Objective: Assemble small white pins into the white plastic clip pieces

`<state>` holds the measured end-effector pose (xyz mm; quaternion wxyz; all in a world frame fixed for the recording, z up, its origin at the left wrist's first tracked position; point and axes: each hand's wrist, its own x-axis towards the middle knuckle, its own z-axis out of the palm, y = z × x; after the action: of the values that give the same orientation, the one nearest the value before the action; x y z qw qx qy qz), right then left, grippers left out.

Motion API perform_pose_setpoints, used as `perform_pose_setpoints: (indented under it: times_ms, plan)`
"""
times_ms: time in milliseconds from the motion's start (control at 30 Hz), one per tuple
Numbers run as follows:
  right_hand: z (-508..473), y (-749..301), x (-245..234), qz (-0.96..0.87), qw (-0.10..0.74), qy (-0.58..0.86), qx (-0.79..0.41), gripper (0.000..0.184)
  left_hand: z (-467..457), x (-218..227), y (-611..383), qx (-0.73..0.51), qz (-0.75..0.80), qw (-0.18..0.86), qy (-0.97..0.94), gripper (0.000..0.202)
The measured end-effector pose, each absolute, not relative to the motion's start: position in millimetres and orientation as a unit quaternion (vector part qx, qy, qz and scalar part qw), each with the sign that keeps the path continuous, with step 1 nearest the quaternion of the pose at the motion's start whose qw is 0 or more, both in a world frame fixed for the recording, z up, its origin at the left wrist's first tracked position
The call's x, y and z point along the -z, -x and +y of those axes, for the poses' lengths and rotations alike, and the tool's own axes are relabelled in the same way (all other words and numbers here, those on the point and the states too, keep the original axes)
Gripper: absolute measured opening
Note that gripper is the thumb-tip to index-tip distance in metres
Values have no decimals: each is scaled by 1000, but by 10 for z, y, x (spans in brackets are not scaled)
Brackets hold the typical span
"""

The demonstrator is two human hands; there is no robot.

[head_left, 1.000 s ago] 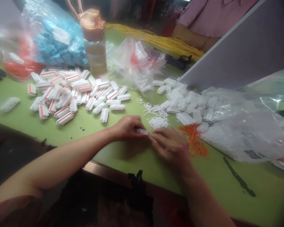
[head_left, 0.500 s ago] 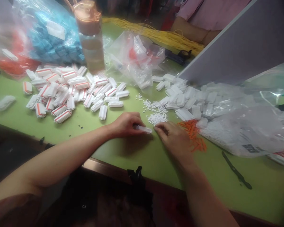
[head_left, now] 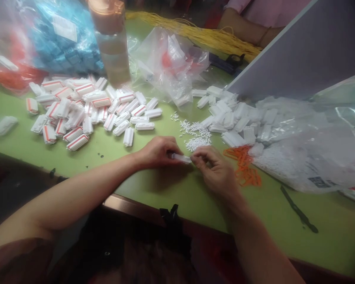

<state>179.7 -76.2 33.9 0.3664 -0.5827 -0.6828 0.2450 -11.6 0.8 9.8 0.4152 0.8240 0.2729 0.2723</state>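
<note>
My left hand (head_left: 160,152) is closed around a small white plastic block (head_left: 181,158), held low over the green table. At the block's right end, my right hand (head_left: 214,166) pinches with thumb and forefinger; whatever is between those fingertips is too small to make out. Just beyond my hands lies a heap of tiny white pegs (head_left: 198,142). Orange plastic clips (head_left: 245,165) lie right of my right hand. White blocks, many with an orange stripe (head_left: 78,142), are piled at the left, and plain white plastic pieces (head_left: 232,118) at the right.
A water bottle (head_left: 112,51) stands behind the left pile, beside a bag of blue parts (head_left: 65,43). Clear bags (head_left: 319,161) cover the right side. A dark knife-like tool (head_left: 298,209) lies at the right front. Across the table, another person's arm (head_left: 242,27) rests near yellow cords (head_left: 192,35).
My right hand has come to the end of the white block, its fingertips now meeting it. My left hand still holds the block. The view has shifted slightly.
</note>
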Motion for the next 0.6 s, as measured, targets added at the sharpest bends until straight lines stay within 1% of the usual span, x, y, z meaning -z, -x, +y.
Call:
perform_pose_setpoints:
  times_ms: [167, 300, 400, 600]
  plan:
    - [-745, -1761, -260, -687, 372, 570, -252, 11, 11, -83, 119, -278, 267, 416, -824, 25]
    - [-743, -1757, -231, -694, 367, 574, -232, 9, 12, -92, 121, -276, 266, 411, -827, 26]
    - [-752, -1754, -237, -713, 359, 572, -190, 9, 13, -91, 121, -273, 269, 407, -829, 26]
    - [-765, -1766, -230, -768, 330, 545, -54, 11, 9, -85, 119, -268, 273, 400, -833, 22]
